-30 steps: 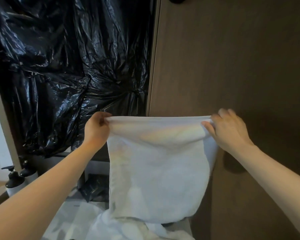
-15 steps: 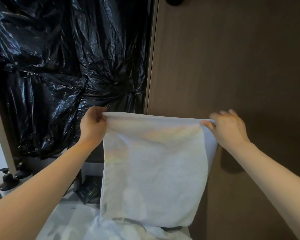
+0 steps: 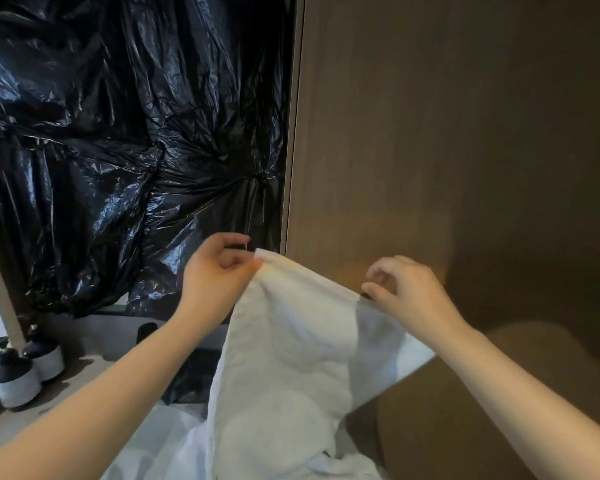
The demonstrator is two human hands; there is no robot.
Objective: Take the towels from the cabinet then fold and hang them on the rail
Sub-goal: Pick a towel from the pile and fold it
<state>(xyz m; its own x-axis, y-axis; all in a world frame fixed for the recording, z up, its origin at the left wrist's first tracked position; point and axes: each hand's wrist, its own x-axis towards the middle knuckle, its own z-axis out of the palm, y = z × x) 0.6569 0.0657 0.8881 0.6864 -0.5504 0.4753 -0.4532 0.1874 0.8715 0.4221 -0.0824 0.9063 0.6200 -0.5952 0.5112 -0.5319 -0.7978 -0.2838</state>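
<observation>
A white towel point(image 3: 291, 358) hangs folded in front of me, its top edge slanting down from left to right. My left hand point(image 3: 215, 271) pinches the upper left corner. My right hand point(image 3: 409, 292) pinches the lower right end of that edge between thumb and curled fingers, and part of the towel trails under its wrist. More white towel cloth point(image 3: 174, 445) lies bunched below. Behind the towel rises a brown cabinet panel point(image 3: 430, 133). No rail is in view.
Crumpled black plastic sheeting point(image 3: 118, 133) covers the wall at left. Two dark pump bottles point(image 3: 14, 375) with white bases stand on the counter at the lower left. A brown rounded surface point(image 3: 499, 393) sits at the lower right under my right arm.
My hands have come closer together and the towel's top edge, level before, now tilts down to the right. The view has shifted left and down.
</observation>
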